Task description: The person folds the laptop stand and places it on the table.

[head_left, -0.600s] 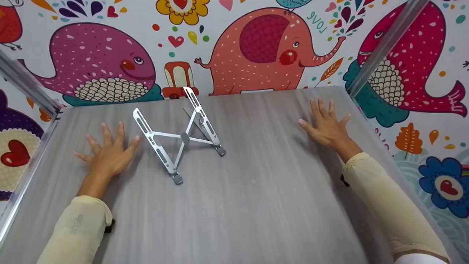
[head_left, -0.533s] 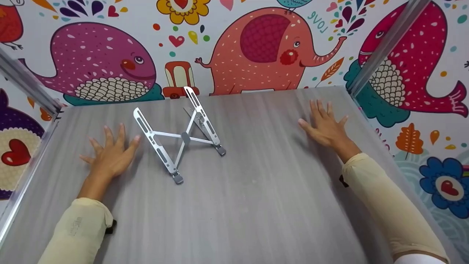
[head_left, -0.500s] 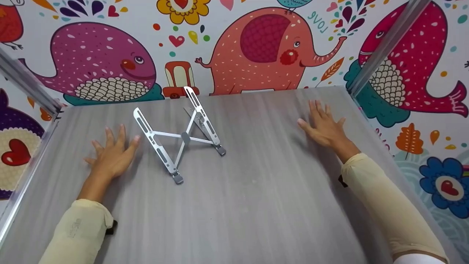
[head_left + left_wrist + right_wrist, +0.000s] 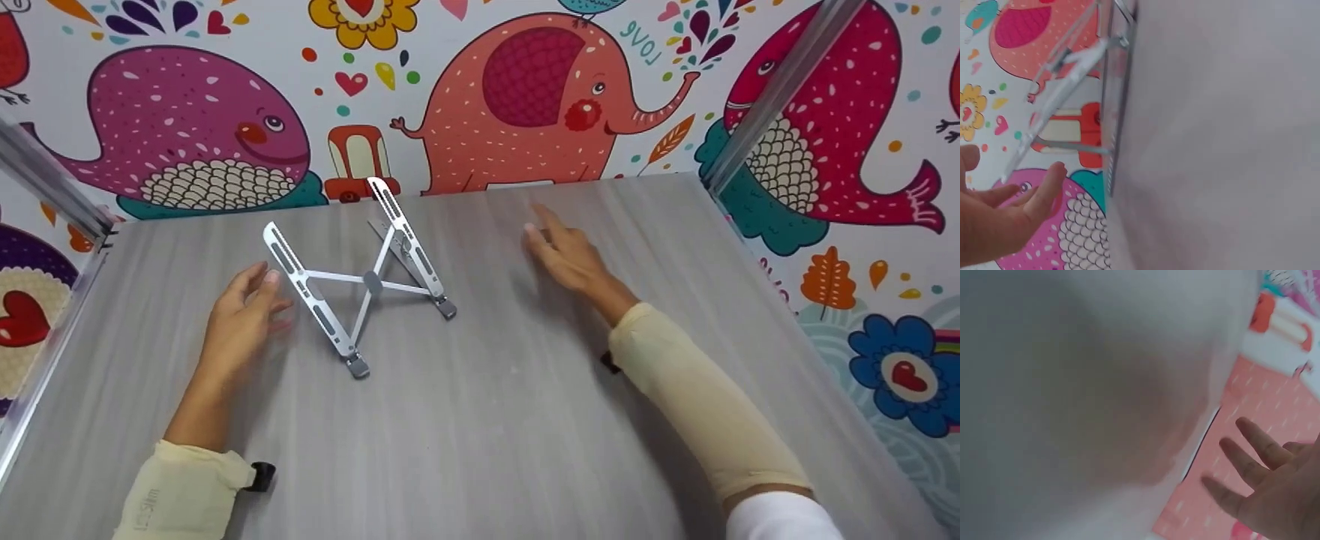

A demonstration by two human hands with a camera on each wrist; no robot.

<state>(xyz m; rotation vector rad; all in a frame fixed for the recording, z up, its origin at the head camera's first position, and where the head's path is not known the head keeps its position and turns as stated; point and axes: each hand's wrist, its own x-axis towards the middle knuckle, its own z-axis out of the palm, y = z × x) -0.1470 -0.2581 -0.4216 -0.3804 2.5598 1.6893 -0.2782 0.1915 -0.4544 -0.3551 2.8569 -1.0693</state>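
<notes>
A silver folding laptop stand (image 4: 373, 282) stands unfolded on the table, left of the middle, its two slotted arms tilted up and joined by crossed bars. My left hand (image 4: 240, 319) is just left of the stand's near arm, thumb and fingers loosely bent and apart from it. In the left wrist view, the fingers (image 4: 1044, 194) spread below the raised end of the laptop stand (image 4: 1061, 101). My right hand (image 4: 566, 255) is in the air to the right of the stand, holding nothing. The right wrist view has its fingers (image 4: 1244, 461) spread and relaxed.
The grey wood-grain table (image 4: 480, 435) meets a wall (image 4: 525, 112) printed with cartoon animals at the back. Metal posts rise at the back left (image 4: 56, 180) and back right (image 4: 780, 97) corners.
My right hand has swung left from the table's right side toward the stand. The left hand has turned on edge, its spread fingers drawing together beside the stand. The stand stays put.
</notes>
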